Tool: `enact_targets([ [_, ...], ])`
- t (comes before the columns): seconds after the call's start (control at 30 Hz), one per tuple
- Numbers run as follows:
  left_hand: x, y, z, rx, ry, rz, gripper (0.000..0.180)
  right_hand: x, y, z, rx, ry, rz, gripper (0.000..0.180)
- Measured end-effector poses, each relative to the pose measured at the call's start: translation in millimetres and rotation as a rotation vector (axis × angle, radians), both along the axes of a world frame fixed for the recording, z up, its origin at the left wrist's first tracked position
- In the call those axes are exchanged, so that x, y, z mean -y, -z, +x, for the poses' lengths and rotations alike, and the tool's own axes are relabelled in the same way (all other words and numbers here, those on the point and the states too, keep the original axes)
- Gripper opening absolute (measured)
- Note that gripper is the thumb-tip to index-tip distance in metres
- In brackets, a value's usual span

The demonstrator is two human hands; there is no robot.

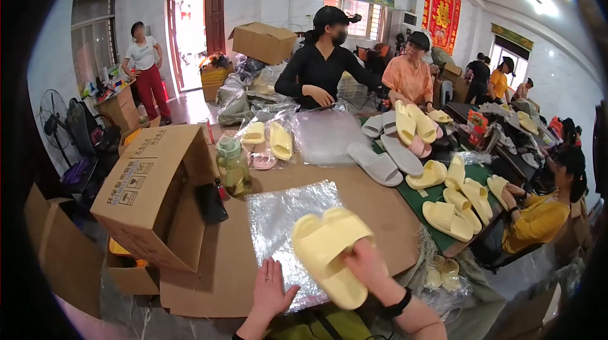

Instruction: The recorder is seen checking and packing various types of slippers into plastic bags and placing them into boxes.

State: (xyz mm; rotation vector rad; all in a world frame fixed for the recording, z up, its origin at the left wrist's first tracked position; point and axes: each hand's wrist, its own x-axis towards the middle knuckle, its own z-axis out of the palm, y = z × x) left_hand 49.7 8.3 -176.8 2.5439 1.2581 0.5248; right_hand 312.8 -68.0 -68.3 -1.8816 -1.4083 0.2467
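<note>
- Right hand grips a pair of yellow slippers, stacked, over a clear bag.
- Left hand lies flat with fingers spread, holding nothing, pressing the bag's near end on the surface.
- Slippers not yet in the bag; bagging looks barely begun.
- More loose slippers wait at right.

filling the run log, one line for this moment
right hand holds yellow slippers | left hand flat on clear bag

Matt, smooth yellow foam slippers lie on a glossy crinkled plastic bag over brown cardboard.
</note>
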Motion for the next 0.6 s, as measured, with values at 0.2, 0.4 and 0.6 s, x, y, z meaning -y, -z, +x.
enact_targets([
  [0.2,-5.8,-27.3,9.4,-0.047,0.185,-0.168,0.075,-26.8,62.3,-44.6,0.068,-0.211,-0.09,0.033],
  [0.4,0.5,5.5,3.9,0.088,0.017,0.104,0.086,-26.4,79.7,-9.5,0.259,0.028,-0.13,0.037],
  [0.6,-3.7,11.5,4.1,0.098,0.044,0.085,0.09,2.1,99.6,84.2,0.312,0.427,-0.144,0.038],
])
